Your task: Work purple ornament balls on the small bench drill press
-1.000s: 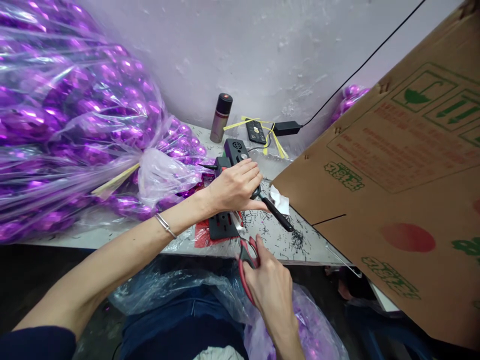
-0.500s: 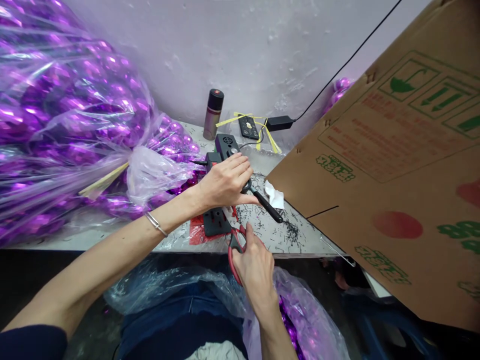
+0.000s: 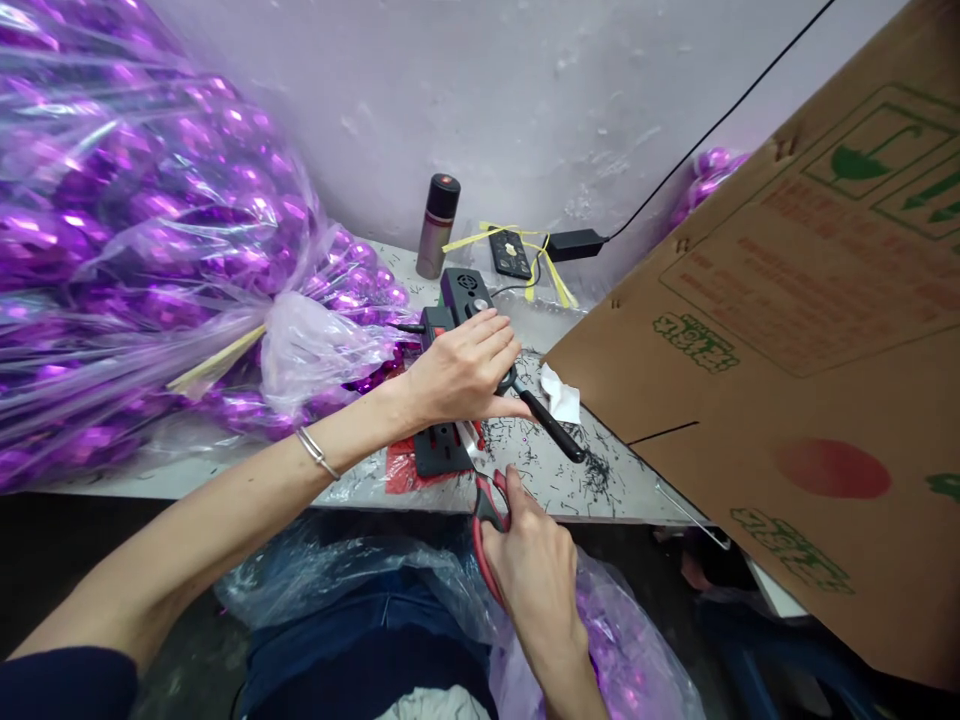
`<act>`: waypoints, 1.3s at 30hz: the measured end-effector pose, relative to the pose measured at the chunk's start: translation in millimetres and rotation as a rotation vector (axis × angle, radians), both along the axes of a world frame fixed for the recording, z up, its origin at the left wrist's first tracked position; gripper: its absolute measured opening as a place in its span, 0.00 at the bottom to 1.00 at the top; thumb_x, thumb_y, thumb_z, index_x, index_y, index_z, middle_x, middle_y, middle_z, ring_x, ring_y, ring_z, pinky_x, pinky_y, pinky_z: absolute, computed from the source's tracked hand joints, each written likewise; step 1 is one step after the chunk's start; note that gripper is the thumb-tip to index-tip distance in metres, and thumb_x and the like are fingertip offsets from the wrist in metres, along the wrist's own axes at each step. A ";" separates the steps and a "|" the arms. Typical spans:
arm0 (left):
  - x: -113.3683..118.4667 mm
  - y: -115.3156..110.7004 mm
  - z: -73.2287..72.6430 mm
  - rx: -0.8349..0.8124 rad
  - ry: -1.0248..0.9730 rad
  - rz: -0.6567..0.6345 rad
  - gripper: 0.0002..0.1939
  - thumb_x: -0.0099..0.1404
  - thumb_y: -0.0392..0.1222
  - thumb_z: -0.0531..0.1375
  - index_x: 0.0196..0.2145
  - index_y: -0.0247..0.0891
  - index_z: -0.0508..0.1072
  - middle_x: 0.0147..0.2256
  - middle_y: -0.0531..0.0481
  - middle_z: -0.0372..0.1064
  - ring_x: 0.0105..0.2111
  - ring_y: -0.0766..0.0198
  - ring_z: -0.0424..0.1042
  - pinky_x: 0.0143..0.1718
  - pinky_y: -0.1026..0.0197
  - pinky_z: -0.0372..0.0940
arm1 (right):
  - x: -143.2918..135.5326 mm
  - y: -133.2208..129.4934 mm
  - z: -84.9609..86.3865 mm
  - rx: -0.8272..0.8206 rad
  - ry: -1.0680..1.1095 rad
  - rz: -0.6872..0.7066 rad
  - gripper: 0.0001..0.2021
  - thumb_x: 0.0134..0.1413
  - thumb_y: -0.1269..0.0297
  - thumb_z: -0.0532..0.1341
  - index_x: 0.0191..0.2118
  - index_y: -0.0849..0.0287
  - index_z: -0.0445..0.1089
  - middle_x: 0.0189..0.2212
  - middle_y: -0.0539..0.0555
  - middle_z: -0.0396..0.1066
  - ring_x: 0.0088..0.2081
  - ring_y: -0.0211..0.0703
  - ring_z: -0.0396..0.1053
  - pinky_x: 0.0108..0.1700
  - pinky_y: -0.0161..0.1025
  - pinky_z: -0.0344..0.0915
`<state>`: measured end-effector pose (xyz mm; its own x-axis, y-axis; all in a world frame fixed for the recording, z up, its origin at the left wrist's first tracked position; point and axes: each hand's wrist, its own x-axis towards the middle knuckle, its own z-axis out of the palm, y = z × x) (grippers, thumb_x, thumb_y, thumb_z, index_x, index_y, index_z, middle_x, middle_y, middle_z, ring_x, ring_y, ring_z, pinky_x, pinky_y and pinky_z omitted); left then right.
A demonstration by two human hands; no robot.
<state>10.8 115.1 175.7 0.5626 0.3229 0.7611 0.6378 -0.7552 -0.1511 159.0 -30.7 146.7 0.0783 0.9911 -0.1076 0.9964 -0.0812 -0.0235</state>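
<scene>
My left hand (image 3: 472, 368) lies over a black device (image 3: 465, 288), fingers stretched out close together and thumb apart, pointing right. From under this hand a black handle (image 3: 553, 428) sticks out to the lower right; what it joins is mostly covered. My right hand (image 3: 536, 555) is closed around the handles of red and dark grey scissors (image 3: 484, 562). Their blades point up and left, beside the slotted black base plate (image 3: 441, 458) and below my left palm. Whether anything sits between the blades cannot be made out. Red plastic (image 3: 400, 470) lies under the base.
Purple shiny balls in a tied clear bag (image 3: 300, 330) crowd the left. A cardboard box (image 3: 720, 400) leans over the right. Behind stand a spray can (image 3: 437, 228), a phone-like object (image 3: 510, 253) and an adapter (image 3: 576, 244). Black clippings (image 3: 596, 470) and crumpled tissue (image 3: 560, 393) lie on the table.
The whole view has shifted slightly. The scissors are a little lower and further right from the base plate, and more of their blades shows. My left hand stays on the device.
</scene>
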 end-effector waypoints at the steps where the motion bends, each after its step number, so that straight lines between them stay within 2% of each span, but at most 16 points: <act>1: -0.2 0.3 -0.3 0.002 0.002 0.002 0.32 0.61 0.64 0.59 0.42 0.27 0.75 0.43 0.32 0.75 0.48 0.48 0.74 0.54 0.44 0.68 | -3.5 2.9 1.2 -0.006 -0.006 -0.006 0.30 0.54 0.65 0.62 0.63 0.64 0.62 0.38 0.61 0.80 0.31 0.48 0.79 0.31 0.36 0.66; 4: -0.5 1.1 -0.6 0.017 0.006 0.005 0.31 0.61 0.64 0.59 0.41 0.28 0.75 0.43 0.33 0.75 0.47 0.49 0.75 0.53 0.44 0.68 | -7.5 10.1 2.8 -0.017 -0.006 -0.020 0.30 0.54 0.65 0.61 0.63 0.65 0.62 0.41 0.63 0.79 0.34 0.49 0.79 0.33 0.36 0.67; 7: -0.5 1.5 -0.4 0.020 0.004 0.004 0.30 0.61 0.64 0.59 0.41 0.29 0.75 0.42 0.34 0.76 0.47 0.49 0.75 0.53 0.44 0.68 | -2.1 10.6 2.7 0.002 0.022 -0.008 0.30 0.55 0.63 0.60 0.64 0.62 0.61 0.42 0.61 0.79 0.37 0.48 0.78 0.34 0.36 0.67; 9: -0.5 1.3 0.1 0.024 0.002 0.001 0.30 0.61 0.64 0.59 0.40 0.29 0.75 0.41 0.35 0.76 0.46 0.50 0.75 0.53 0.45 0.68 | 3.3 6.7 2.3 0.012 0.027 0.005 0.30 0.56 0.62 0.60 0.64 0.60 0.60 0.41 0.59 0.79 0.36 0.48 0.78 0.34 0.36 0.66; 12: -0.3 0.2 1.0 0.027 -0.008 -0.004 0.32 0.62 0.65 0.58 0.40 0.27 0.75 0.40 0.34 0.76 0.46 0.50 0.75 0.54 0.47 0.68 | 8.6 -1.8 0.5 0.022 0.001 0.021 0.30 0.54 0.65 0.62 0.63 0.60 0.62 0.38 0.58 0.80 0.32 0.46 0.78 0.31 0.34 0.65; 18: 0.9 -2.8 2.0 0.015 -0.004 0.003 0.33 0.62 0.65 0.58 0.41 0.25 0.75 0.42 0.32 0.76 0.48 0.48 0.75 0.54 0.46 0.68 | 9.1 -13.1 -7.2 0.189 -0.007 0.088 0.28 0.54 0.64 0.62 0.61 0.62 0.65 0.39 0.59 0.79 0.31 0.46 0.77 0.28 0.33 0.63; 22: 1.8 -3.4 2.2 0.075 -0.003 0.007 0.35 0.63 0.65 0.57 0.40 0.21 0.74 0.41 0.31 0.76 0.47 0.47 0.75 0.54 0.47 0.69 | 4.4 -5.4 -5.9 0.061 -0.019 0.058 0.28 0.52 0.65 0.62 0.61 0.63 0.65 0.36 0.58 0.80 0.30 0.47 0.78 0.28 0.35 0.64; 26: 1.7 -3.1 3.2 0.079 0.001 0.009 0.36 0.63 0.65 0.56 0.40 0.21 0.74 0.40 0.31 0.76 0.46 0.48 0.76 0.53 0.47 0.69 | -3.0 10.8 2.6 -0.032 0.015 -0.007 0.30 0.55 0.63 0.60 0.64 0.64 0.61 0.37 0.61 0.79 0.34 0.51 0.78 0.33 0.37 0.66; 29: 1.6 -3.0 4.3 0.063 0.024 0.016 0.35 0.63 0.66 0.56 0.39 0.23 0.75 0.40 0.32 0.76 0.45 0.49 0.76 0.53 0.47 0.69 | 3.0 23.3 7.5 -0.096 0.134 -0.036 0.30 0.56 0.56 0.59 0.63 0.61 0.63 0.38 0.62 0.79 0.40 0.56 0.77 0.38 0.40 0.66; 31: 1.8 -3.0 4.7 0.060 0.031 0.027 0.35 0.63 0.66 0.56 0.39 0.24 0.75 0.39 0.33 0.76 0.45 0.50 0.76 0.54 0.48 0.68 | 14.1 31.5 7.4 -0.165 0.310 -0.014 0.28 0.55 0.51 0.59 0.59 0.58 0.68 0.37 0.60 0.80 0.42 0.57 0.76 0.39 0.40 0.66; 35: 3.0 -2.3 4.1 0.045 0.033 0.031 0.35 0.62 0.66 0.57 0.38 0.23 0.75 0.39 0.32 0.76 0.45 0.50 0.76 0.55 0.49 0.67 | 38.3 47.1 1.9 -0.292 0.640 0.070 0.25 0.48 0.46 0.63 0.48 0.57 0.76 0.29 0.50 0.77 0.34 0.49 0.73 0.34 0.36 0.63; 39: 4.6 -1.4 2.1 0.013 0.033 0.036 0.34 0.62 0.66 0.57 0.38 0.25 0.75 0.40 0.32 0.76 0.45 0.50 0.75 0.55 0.48 0.66 | 51.2 60.6 1.5 -0.368 0.748 0.150 0.20 0.48 0.47 0.64 0.40 0.59 0.76 0.24 0.45 0.70 0.28 0.39 0.64 0.31 0.34 0.58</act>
<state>15.4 113.7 177.8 0.5754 0.3335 0.7468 0.6589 -0.7299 -0.1818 210.2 30.0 148.2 -0.2718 0.8768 -0.3967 0.7297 -0.0811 -0.6790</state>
